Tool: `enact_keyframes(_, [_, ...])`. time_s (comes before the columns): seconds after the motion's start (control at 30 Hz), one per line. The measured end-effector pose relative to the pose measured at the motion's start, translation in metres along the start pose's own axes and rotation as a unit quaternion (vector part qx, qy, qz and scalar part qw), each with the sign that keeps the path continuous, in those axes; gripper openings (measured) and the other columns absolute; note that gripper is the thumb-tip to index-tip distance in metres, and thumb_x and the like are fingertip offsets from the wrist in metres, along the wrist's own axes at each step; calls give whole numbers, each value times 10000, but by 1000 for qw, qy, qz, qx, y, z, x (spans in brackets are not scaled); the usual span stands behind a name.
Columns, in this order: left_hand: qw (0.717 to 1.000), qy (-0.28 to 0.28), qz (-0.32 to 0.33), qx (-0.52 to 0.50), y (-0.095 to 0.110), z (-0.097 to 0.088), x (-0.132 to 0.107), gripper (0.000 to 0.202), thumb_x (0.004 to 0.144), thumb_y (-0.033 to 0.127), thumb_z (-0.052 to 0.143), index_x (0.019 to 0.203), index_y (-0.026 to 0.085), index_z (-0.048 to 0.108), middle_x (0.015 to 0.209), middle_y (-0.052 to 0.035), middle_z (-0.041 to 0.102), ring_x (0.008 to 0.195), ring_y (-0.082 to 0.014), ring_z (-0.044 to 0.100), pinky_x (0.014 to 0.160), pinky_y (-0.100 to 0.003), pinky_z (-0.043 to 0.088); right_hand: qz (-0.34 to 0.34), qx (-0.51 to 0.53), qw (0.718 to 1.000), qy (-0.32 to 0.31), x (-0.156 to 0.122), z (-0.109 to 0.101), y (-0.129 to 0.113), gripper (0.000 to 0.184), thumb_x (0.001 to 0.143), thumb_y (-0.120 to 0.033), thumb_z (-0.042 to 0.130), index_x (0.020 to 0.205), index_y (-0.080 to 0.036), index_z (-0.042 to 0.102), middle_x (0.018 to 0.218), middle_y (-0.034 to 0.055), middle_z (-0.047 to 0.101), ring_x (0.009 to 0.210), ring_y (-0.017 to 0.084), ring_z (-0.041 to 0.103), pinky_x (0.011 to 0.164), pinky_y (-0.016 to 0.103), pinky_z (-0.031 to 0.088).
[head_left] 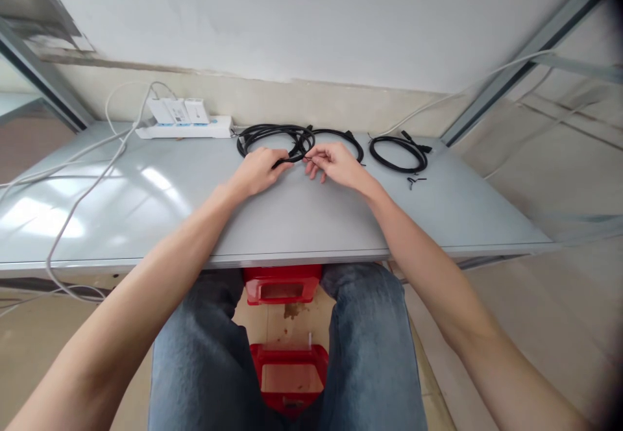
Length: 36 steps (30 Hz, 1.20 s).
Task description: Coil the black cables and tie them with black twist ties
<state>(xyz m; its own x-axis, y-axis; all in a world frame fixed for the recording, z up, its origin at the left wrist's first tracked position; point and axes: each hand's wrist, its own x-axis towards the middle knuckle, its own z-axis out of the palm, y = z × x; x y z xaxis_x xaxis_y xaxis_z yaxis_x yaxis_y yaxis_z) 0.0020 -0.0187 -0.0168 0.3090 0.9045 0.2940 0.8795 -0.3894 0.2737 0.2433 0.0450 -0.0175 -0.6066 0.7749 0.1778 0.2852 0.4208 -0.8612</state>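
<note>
Smooth light-grey bench (302, 223); bare surface between forearms up to front edge. White rectangular power strip (185, 131) rear left by wall; finished-looking aside, black round cable coil (399, 168) rear right, small black twisty bits (413, 180) just before it. Black looped cable (272, 128) rear middle; left hand (263, 168) clamped on its near side, right hand (333, 161) fingertips together beside it, pinched item too small to tell.

Bright light, white glare on the tabletop (302, 213) at left, wide-angle stretching, dark blurred right edge
</note>
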Motion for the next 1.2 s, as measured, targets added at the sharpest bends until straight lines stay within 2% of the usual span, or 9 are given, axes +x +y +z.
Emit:
enact_keyframes(0.23, [1000,7,2,-9,-1,1,0,353,1106,408,517,1100,189,794,970,-124,799,933,-289,710,817,-363,467,8,20,1000,5,-7,2,-13,153,1018,-47,658,966,-185,700,845,51,800,669,159,761,498,242,548])
enact_keyframes(0.4, [1000,12,2,-20,-1,0,1,341,1109,411,530,1088,197,794,943,-121,788,921,-291,701,821,-366,472,30,33,999,20,-10,6,-21,190,964,-39,721,933,-215,657,837,31,811,648,151,752,529,246,549])
enact_keyframes(0.5, [1000,15,3,-27,-1,-1,1,331,1115,412,533,1064,201,782,909,-110,771,911,-284,694,815,-362,466,19,17,999,32,-11,7,-22,203,954,-53,728,945,-230,629,846,20,802,677,152,757,550,239,537])
enact_keyframes(0.67, [999,14,3,-29,1,-2,0,323,1120,416,536,1048,207,771,889,-99,751,919,-287,699,831,-365,469,-18,-50,998,38,-13,6,-20,131,976,-134,707,968,-234,622,853,29,785,725,172,755,600,256,515])
enact_keyframes(0.87, [1000,7,9,-29,1,-2,-1,312,1112,404,541,1044,199,765,904,-104,756,916,-285,697,823,-361,465,-72,-135,987,43,-13,3,-17,51,1007,-199,660,970,-234,655,870,32,778,778,188,721,787,320,544])
enact_keyframes(1.03, [1000,10,8,-28,1,-1,-1,314,1108,407,532,1058,206,769,933,-108,773,939,-292,701,823,-364,476,-98,-225,967,73,-14,1,-21,21,979,-219,708,989,-235,699,908,44,760,891,244,699,843,346,496])
enact_keyframes(1.2, [999,4,13,-33,3,-2,-1,302,1102,394,537,1059,203,767,952,-115,776,957,-296,701,842,-372,480,-127,-317,937,77,-13,1,-19,105,1066,-264,612,1044,-231,709,989,81,745,959,276,667,845,361,450])
